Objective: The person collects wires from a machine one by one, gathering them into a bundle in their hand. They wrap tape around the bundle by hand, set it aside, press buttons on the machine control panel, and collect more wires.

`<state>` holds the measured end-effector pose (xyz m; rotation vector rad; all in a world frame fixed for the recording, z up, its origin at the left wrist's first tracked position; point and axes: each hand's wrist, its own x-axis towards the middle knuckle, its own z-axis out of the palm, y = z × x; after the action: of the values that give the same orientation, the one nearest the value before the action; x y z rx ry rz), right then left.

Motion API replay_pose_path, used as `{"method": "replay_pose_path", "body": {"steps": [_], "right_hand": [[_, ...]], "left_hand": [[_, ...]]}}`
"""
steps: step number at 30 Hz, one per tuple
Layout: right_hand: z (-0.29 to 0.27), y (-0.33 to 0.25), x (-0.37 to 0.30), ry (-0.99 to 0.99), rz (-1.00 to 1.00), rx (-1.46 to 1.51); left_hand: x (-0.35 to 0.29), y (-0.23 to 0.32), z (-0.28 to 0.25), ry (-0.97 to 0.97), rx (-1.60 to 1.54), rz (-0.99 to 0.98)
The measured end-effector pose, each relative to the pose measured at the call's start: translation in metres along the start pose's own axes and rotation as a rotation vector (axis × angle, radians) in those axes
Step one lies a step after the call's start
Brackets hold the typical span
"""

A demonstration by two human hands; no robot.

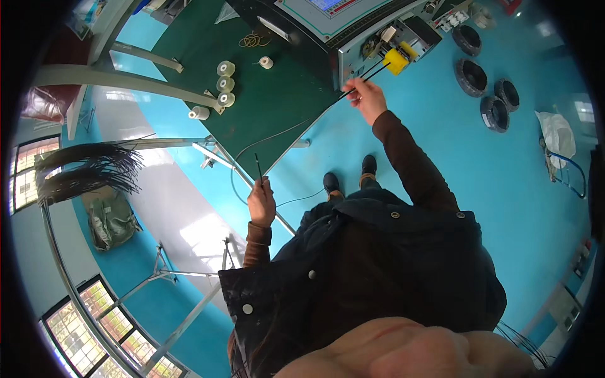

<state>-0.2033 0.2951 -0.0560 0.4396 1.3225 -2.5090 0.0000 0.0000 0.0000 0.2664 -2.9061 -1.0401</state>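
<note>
My right hand (365,97) is closed on thin black cable (376,73), beside the front of a machine (351,58). Two dark lengths of cable run from those fingers toward a yellow block-shaped part (396,61) on the machine. Lower and to the left, my left hand (261,203) grips a short black cable piece (258,165) that sticks up past the fingers. A thin cable (277,133) curves from near my right hand over the table edge and down past my left hand. Whether it joins the piece in my left hand, I cannot tell.
On the green table (283,104) stand several clear tape rolls (225,83), a white spool (266,62) and a coil of yellowish cord (253,41). Several black coils (471,77) lie on the blue floor at right. A bundle of black cables (94,170) hangs on a metal rack at left.
</note>
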Motion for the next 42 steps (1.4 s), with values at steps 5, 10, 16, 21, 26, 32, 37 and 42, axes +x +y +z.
{"method": "replay_pose_path", "body": {"steps": [5,10,16,21,26,32,37,42], "right_hand": [[0.012,0.020,-0.024,-0.102,0.046,-0.016],[0.005,0.017,-0.026,-0.061,0.019,-0.064],[0.003,0.006,-0.020,-0.023,0.008,-0.159],[0.008,0.029,-0.038,-0.102,0.100,-0.304],[0.006,0.064,-0.073,-0.203,0.226,-0.338],[0.032,0.074,-0.113,-0.443,0.187,-0.630],[0.038,0.081,-0.117,-0.549,-0.137,-0.850],[0.030,0.071,-0.120,-0.758,-0.145,-0.933]], "left_hand": [[0.012,0.020,-0.008,-0.060,-0.055,-0.004],[0.003,0.034,-0.002,-0.133,-0.076,0.041],[-0.002,0.031,-0.012,-0.205,0.205,0.031],[0.016,0.050,-0.012,-0.169,0.086,0.014],[0.050,0.078,0.018,-0.207,-0.133,0.130],[0.074,0.098,0.054,-0.258,-0.189,0.205],[0.072,0.088,0.072,-0.310,-0.536,0.197],[0.054,0.079,0.070,-0.346,-0.791,0.077]]}}
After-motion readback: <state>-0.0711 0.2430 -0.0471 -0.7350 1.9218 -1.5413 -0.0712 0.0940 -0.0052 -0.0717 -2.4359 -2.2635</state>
